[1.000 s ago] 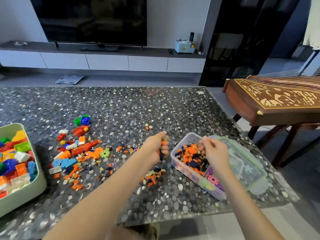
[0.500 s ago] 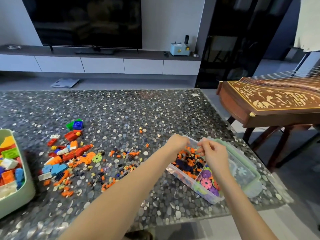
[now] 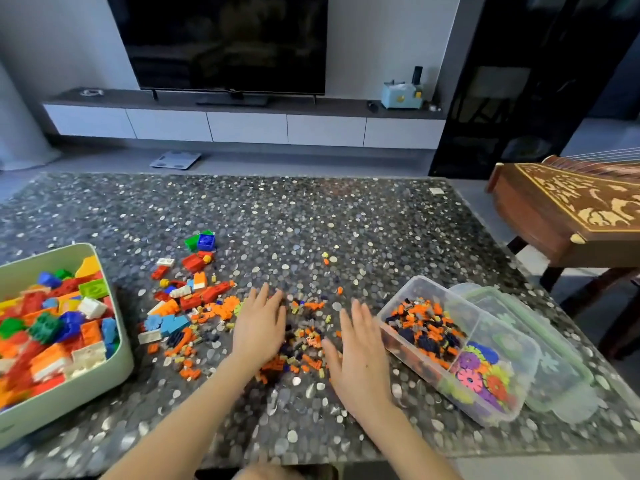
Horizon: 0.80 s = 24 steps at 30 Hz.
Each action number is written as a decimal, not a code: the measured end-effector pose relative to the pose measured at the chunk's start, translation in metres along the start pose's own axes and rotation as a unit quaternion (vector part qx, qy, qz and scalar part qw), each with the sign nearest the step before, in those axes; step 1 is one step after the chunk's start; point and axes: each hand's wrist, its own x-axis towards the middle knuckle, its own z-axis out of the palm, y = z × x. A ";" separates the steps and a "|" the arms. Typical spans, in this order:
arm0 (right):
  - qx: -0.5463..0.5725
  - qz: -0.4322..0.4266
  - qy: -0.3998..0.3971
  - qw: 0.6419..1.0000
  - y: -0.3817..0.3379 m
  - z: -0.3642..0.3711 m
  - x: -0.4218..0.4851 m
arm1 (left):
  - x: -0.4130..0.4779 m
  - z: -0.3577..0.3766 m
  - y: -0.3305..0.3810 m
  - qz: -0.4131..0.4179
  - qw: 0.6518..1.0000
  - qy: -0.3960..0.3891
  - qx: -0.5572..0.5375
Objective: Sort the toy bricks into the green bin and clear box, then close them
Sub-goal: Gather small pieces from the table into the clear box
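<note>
step: corral tiny bricks (image 3: pixel 308 336) | grip: your left hand (image 3: pixel 258 327) and right hand (image 3: pixel 360 351) flat, fingers spread, holding nothing | tip: cup inward, scoop toward clear box (image 3: pixel 412 358)

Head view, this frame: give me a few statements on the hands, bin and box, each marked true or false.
1. The left hand and right hand lie open, fingers straight, either side of a heap of small bricks. True.
2. The clear box has its lid snapped on. False: the box is open and the lid lies off it, at its right side.
3. The green bin sits at the person's left and holds large bricks. True.
4. The clear box is one undivided space. False: a divider parts small bricks from flower-shaped pieces.
5. The right hand grips a blue brick. False: it holds nothing.
</note>
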 end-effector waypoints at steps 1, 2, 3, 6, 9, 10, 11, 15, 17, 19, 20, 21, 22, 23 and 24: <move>-0.037 0.018 -0.004 0.999 0.001 0.008 0.004 | -0.002 0.004 -0.008 0.012 1.000 -0.015 0.021; -0.055 0.037 0.009 0.998 0.000 0.017 0.010 | -0.003 0.007 -0.015 0.024 0.999 -0.024 0.038; -0.062 0.061 0.023 0.996 0.001 0.022 0.015 | -0.005 0.011 -0.019 0.039 0.998 -0.028 0.046; -0.052 0.104 -0.032 0.993 0.000 0.030 0.036 | -0.007 0.018 -0.026 0.090 0.995 -0.028 0.021; -0.039 0.042 -0.081 0.995 -0.006 0.029 0.046 | -0.012 0.019 -0.029 0.142 0.986 -0.038 -0.072; 0.001 0.034 -0.088 0.996 -0.009 0.027 0.047 | -0.014 0.017 -0.030 0.145 0.983 -0.037 -0.107; 0.041 0.038 -0.088 0.995 -0.011 0.026 0.053 | -0.013 0.015 -0.032 0.140 0.981 -0.034 -0.132; 0.040 0.091 -0.016 0.995 -0.005 0.027 0.107 | -0.009 0.007 -0.040 0.106 0.984 -0.018 -0.139; 0.014 0.117 -0.046 0.992 -0.008 0.031 0.145 | -0.003 0.003 -0.046 0.077 0.986 -0.017 -0.143; 0.012 0.117 -0.088 0.989 -0.010 0.038 0.176 | 0.005 -0.002 -0.053 0.052 0.987 -0.016 -0.149; 0.009 0.106 -0.108 0.988 -0.009 0.040 0.186 | 0.008 -0.004 -0.055 0.040 0.988 -0.019 -0.148; 0.004 0.088 -0.129 0.988 -0.008 0.042 0.192 | 0.011 -0.006 -0.056 0.031 0.989 -0.023 -0.146; 0.008 0.066 -0.151 0.986 -0.008 0.043 0.194 | 0.013 -0.007 -0.058 0.024 0.989 -0.026 -0.142; 0.021 0.044 -0.170 0.984 -0.006 0.042 0.191 | 0.015 -0.008 -0.058 0.020 0.989 -0.026 -0.141; 0.036 0.019 -0.183 0.982 -0.006 0.039 0.184 | 0.016 -0.009 -0.057 0.017 0.989 -0.027 -0.141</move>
